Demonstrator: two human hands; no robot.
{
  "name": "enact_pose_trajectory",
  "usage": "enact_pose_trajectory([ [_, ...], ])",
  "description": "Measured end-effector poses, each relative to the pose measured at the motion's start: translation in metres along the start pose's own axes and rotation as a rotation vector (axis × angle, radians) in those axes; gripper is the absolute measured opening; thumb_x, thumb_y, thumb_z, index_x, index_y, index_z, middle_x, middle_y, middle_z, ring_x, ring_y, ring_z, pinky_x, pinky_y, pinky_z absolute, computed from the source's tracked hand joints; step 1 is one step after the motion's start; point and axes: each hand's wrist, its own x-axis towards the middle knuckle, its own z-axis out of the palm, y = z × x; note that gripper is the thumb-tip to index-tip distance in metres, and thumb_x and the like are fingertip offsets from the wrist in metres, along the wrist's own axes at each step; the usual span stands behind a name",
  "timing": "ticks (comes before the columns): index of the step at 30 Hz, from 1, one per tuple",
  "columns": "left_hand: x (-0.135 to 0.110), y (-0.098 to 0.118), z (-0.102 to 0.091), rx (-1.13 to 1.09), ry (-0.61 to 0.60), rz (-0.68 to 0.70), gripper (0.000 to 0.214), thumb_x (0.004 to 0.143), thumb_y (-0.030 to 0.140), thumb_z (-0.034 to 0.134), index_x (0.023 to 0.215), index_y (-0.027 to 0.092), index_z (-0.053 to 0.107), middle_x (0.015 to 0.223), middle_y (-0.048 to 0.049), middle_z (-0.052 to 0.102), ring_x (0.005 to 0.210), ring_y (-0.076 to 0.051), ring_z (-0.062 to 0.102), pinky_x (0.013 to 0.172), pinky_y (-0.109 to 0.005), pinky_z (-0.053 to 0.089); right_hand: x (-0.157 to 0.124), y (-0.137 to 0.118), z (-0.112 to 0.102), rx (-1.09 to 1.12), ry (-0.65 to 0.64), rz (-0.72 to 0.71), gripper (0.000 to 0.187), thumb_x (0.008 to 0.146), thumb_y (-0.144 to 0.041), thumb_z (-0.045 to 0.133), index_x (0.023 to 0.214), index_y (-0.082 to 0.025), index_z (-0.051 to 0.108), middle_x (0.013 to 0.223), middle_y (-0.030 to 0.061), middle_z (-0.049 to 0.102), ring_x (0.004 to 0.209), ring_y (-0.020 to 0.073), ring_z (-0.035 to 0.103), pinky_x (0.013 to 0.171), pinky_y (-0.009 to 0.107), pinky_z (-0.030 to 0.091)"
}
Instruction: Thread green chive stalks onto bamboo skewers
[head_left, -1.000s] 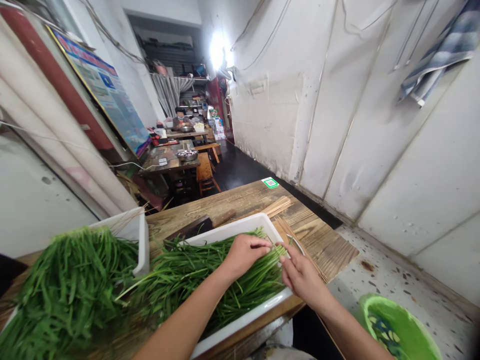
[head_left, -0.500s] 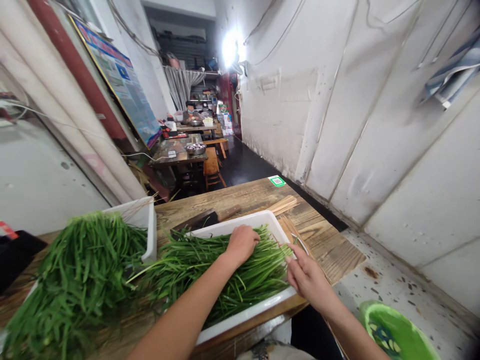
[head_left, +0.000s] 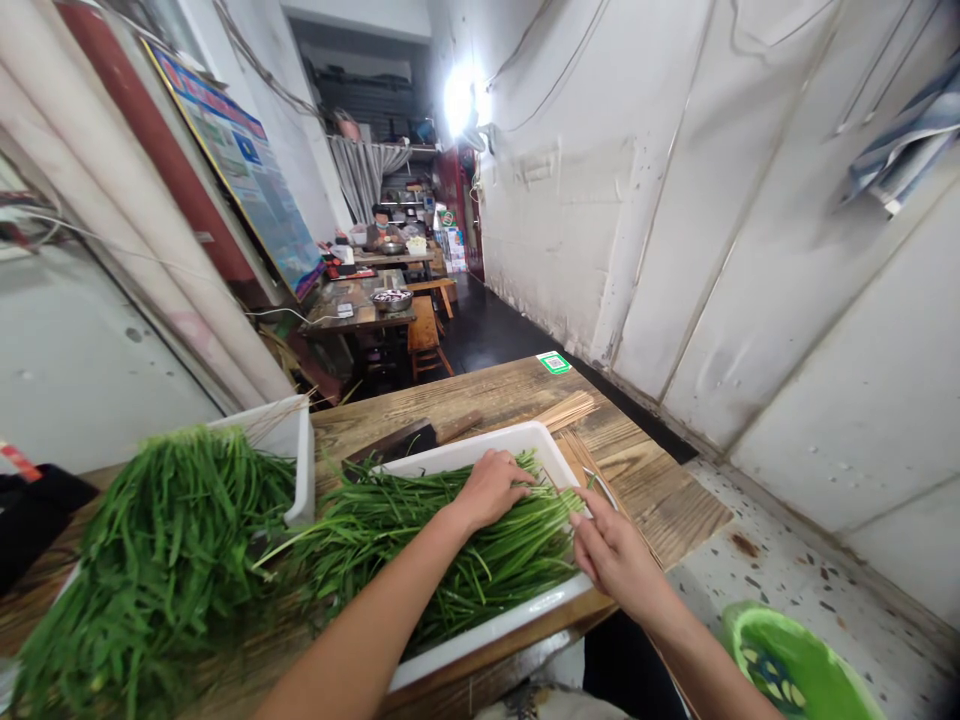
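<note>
Left hand (head_left: pixel 491 487): grip closed loosely over a few chive stalks at the far end of the chives (head_left: pixel 442 545). Right hand (head_left: pixel 615 555): fingers extended, narrow, tips touching stalk ends; whether it pinches any cannot be told. The chives lie lengthwise in the white tray (head_left: pixel 495 628) on the bench (head_left: pixel 660 500). Landmark is the tray: skewers (head_left: pixel 568 409) just beyond its far right corner, cleaver (head_left: pixel 409 440) behind its far edge, second tray heaped with greens (head_left: pixel 150 560) to its left, green bucket (head_left: pixel 795 665) on the floor to its right.
</note>
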Motion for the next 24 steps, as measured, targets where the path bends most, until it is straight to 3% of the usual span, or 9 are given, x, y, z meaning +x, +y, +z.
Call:
enact_pose_trajectory([
  [8, -0.001, 0.004, -0.003, 0.034, -0.016, 0.007, 0.015, 0.074, 0.026, 0.063, 0.083, 0.028, 0.075, 0.088, -0.0043, 0.070, 0.092, -0.023, 0.058, 0.084, -0.032, 0.038, 0.000, -0.002, 0.000, -0.007, -0.003, 0.008, 0.050, 0.090, -0.048, 0.040, 0.123, -0.009, 0.042, 0.039, -0.0120, 0.038, 0.033, 0.0086, 0.027, 0.037, 0.020, 0.024],
  [13, 0.001, 0.002, -0.002, -0.227, 0.159, -0.087, 0.020, 0.077, 0.024, 0.056, 0.084, 0.021, 0.075, 0.087, -0.0045, 0.073, 0.083, -0.019, 0.063, 0.079, -0.028, 0.044, 0.000, 0.003, -0.001, -0.006, -0.004, 0.006, 0.049, 0.092, -0.046, 0.038, 0.124, -0.010, 0.040, 0.040, -0.0116, 0.038, 0.034, 0.0088, 0.029, 0.038, 0.019, 0.025],
  [18, -0.001, 0.010, -0.005, -0.409, 0.330, -0.110, 0.022, 0.077, 0.025, 0.055, 0.085, 0.020, 0.074, 0.093, -0.0046, 0.073, 0.089, -0.019, 0.065, 0.086, -0.029, 0.045, 0.001, 0.004, 0.001, 0.013, 0.005, 0.015, 0.048, 0.091, -0.045, 0.039, 0.123, -0.010, 0.041, 0.040, -0.0118, 0.038, 0.033, 0.0089, 0.029, 0.036, 0.019, 0.024],
  [24, -0.004, 0.019, -0.005, -0.614, 0.286, -0.207, 0.023, 0.075, 0.029, 0.057, 0.084, 0.016, 0.074, 0.067, -0.0027, 0.071, 0.064, -0.018, 0.065, 0.067, -0.027, 0.049, 0.002, 0.001, 0.002, 0.024, 0.008, 0.015, 0.046, 0.091, -0.044, 0.040, 0.121, -0.009, 0.042, 0.038, -0.0127, 0.038, 0.031, 0.0082, 0.028, 0.036, 0.019, 0.024],
])
